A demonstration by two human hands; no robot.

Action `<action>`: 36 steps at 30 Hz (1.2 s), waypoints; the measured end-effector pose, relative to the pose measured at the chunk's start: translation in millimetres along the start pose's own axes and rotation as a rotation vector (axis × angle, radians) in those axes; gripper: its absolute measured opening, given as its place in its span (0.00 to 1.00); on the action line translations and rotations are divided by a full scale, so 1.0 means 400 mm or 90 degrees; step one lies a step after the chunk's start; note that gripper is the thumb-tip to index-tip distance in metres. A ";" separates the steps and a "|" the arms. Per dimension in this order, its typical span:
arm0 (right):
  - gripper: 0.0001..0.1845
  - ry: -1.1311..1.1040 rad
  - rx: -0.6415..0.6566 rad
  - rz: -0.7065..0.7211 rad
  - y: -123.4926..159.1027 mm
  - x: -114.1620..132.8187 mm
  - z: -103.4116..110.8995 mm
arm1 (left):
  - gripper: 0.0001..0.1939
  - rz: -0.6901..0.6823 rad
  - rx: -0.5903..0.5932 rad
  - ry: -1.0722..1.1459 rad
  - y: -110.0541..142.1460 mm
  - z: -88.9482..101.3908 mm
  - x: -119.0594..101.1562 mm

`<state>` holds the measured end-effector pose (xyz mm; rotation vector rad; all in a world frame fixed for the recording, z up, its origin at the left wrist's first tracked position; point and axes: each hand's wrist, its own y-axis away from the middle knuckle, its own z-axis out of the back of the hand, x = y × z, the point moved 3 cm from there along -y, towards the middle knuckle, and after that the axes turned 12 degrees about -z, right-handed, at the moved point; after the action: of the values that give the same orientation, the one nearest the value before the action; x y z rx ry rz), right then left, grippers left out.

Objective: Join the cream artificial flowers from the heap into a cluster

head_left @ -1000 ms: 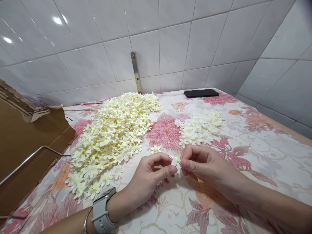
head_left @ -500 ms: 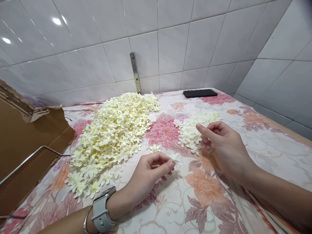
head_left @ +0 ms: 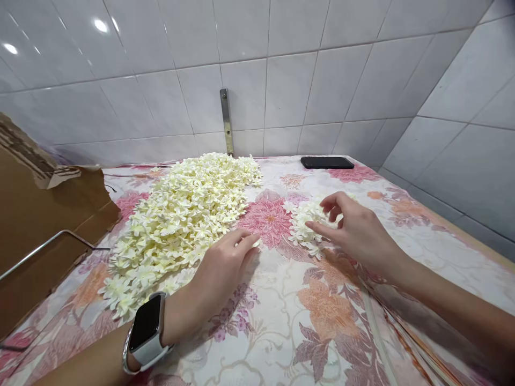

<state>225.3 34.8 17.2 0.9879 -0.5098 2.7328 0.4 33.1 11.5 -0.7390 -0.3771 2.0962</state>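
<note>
My left hand [head_left: 223, 262] lies palm down on the flowered tablecloth [head_left: 281, 321], a smartwatch [head_left: 145, 331] on its wrist. Its fingers are drawn together and their tips close on a single white flower [head_left: 256, 243] at the edge of the big heap of cream-white flowers [head_left: 185, 214]. My right hand [head_left: 354, 228] hovers over the small pile of flowers [head_left: 303, 222]. Its fingers are apart and loosely curled, the index finger points left, and nothing shows in them.
A black phone [head_left: 327, 162] lies at the table's far edge by the tiled wall. A torn cardboard box [head_left: 36, 214] with a metal rod [head_left: 48, 245] stands at the left. A metal bracket [head_left: 227, 120] is fixed to the wall behind the heap.
My hands parted from the flower they held together. The right hand went up to the small pile and opened; the left turned palm down and slid to the loose flower by the heap.
</note>
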 end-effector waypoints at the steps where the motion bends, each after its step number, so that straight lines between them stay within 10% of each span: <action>1: 0.15 0.043 -0.069 0.048 -0.011 -0.006 0.004 | 0.10 -0.021 0.016 -0.046 -0.001 -0.002 0.011; 8: 0.06 0.016 -0.088 0.189 0.046 0.035 -0.014 | 0.08 -0.019 0.128 -0.095 0.004 -0.021 0.022; 14: 0.12 -0.127 0.350 0.023 0.139 0.077 -0.069 | 0.02 -0.008 0.047 0.166 0.007 -0.004 -0.027; 18: 0.14 -0.218 0.436 0.014 0.157 0.085 -0.084 | 0.03 0.019 0.000 0.273 0.007 0.002 -0.044; 30: 0.12 -0.029 -0.014 0.496 0.186 0.074 -0.057 | 0.07 0.429 0.010 0.753 0.020 -0.045 -0.045; 36: 0.14 -0.048 -0.003 0.459 0.177 0.072 -0.057 | 0.06 0.440 0.000 0.757 0.014 -0.035 -0.055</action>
<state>169.5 -20.0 1.5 1.0642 -1.0615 3.3040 15.7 12.0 5.9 -2.1237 0.6145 1.7934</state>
